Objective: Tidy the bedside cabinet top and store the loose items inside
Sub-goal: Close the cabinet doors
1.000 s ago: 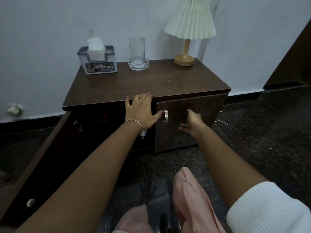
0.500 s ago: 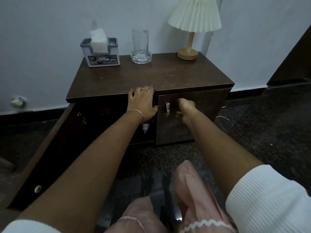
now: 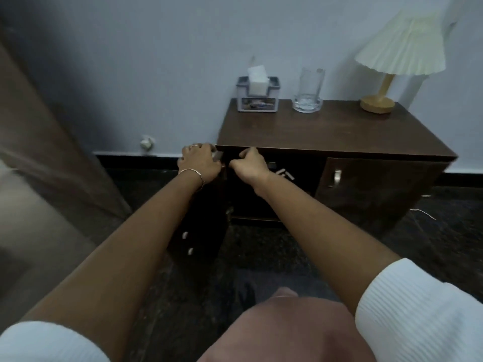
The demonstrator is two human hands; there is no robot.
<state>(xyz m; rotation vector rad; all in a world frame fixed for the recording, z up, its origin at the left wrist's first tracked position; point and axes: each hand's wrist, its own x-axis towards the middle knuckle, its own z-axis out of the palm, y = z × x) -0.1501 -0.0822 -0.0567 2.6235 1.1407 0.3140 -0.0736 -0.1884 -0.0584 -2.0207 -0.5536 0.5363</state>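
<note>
Cabinet top [image 3: 326, 131], dark brown wood, sits right of centre against a pale wall. It carries three things along its back edge. A grey tissue holder [image 3: 257, 100] stands at the left with a white tissue sticking up. Its front label is too blurred to read. Beside it a clear glass [image 3: 309, 82] stands upright in a shallow glass dish [image 3: 307, 106]. A lamp [image 3: 400, 56] with a pleated cream shade and a wooden foot stands at the right.

Below, the left door [image 3: 206, 226] is swung out toward the camera. In the dark compartment behind it a few pale items [image 3: 286, 175] can be made out, too dim to name. The right door [image 3: 379, 186] is closed, with a metal handle [image 3: 337, 177].

The left hand [image 3: 200, 163], with a ring and a thin bracelet [image 3: 192, 172], curls over the top edge of the left door. The right hand [image 3: 249, 165] is at the opening just under the top, fingers bent. I cannot tell whether it grips anything.
</note>
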